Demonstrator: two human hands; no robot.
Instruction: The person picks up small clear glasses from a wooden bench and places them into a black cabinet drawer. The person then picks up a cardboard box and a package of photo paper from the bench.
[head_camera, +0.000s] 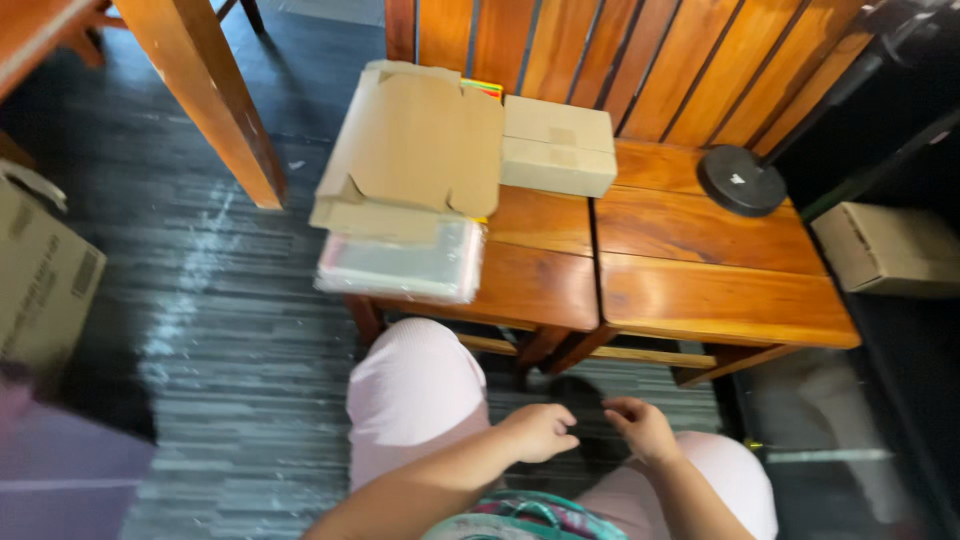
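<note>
View from above, looking down at a seated person's lap and a wooden bench (700, 290) in front of the knees. At the far left edge, on the dark floor, stands a brown cardboard carton (40, 275), partly cut off by the frame. Above it, a slanted wooden leg (210, 95) crosses the upper left corner.

On the bench's left end lies a stack: a flattened, unfolded cardboard box (415, 145) resting on top of a pile of clear plastic sleeves (400, 265), which overhangs the front left corner of the bench. Just beside the flat box, against the slatted backrest, sits a small closed cardboard box (557, 147). Further right, near the back edge, a round black stand base (740, 180) rests on the seat with its pole (830, 95) slanting up to the upper right. Beyond the bench's right end another cardboard box (885, 250) sits on the dark floor.

Below the bench's front edge, between the knees in pale pink trousers, the two hands nearly meet. The left hand (540, 432) is loosely curled into a fist, holding nothing visible. The right hand (640, 428) has bent fingers, blurred; whether it grips anything cannot be told. Both hands are well apart from the stack.
</note>
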